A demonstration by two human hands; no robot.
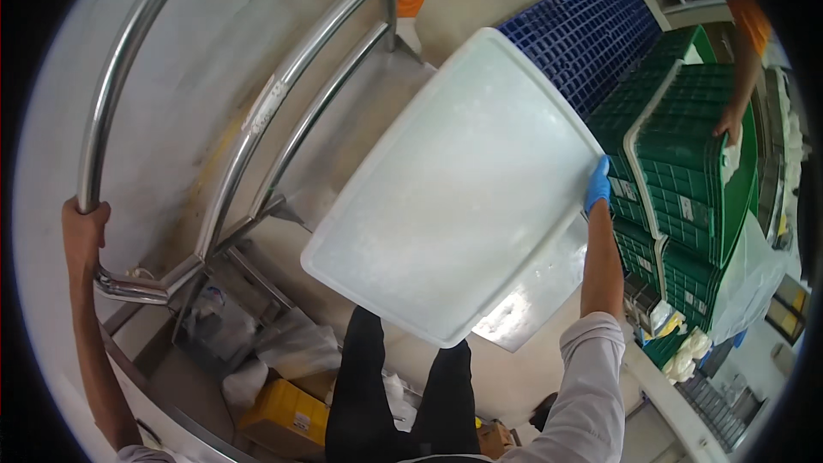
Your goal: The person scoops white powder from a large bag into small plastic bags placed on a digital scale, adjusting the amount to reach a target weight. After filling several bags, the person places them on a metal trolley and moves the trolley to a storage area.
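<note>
Right hand (597, 186) — on white tray (454, 180)

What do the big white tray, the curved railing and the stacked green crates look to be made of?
White tray: likely translucent plastic, matte and frosted, light glowing through it. Railing: polished metal, probably stainless steel, with bright reflections. Green crates: moulded plastic, judging by the gridded lattice walls.

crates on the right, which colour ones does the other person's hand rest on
The green crates, stacked at the right: a co-worker's bare hand rests on their top edge. The blue crates behind go untouched.
</note>
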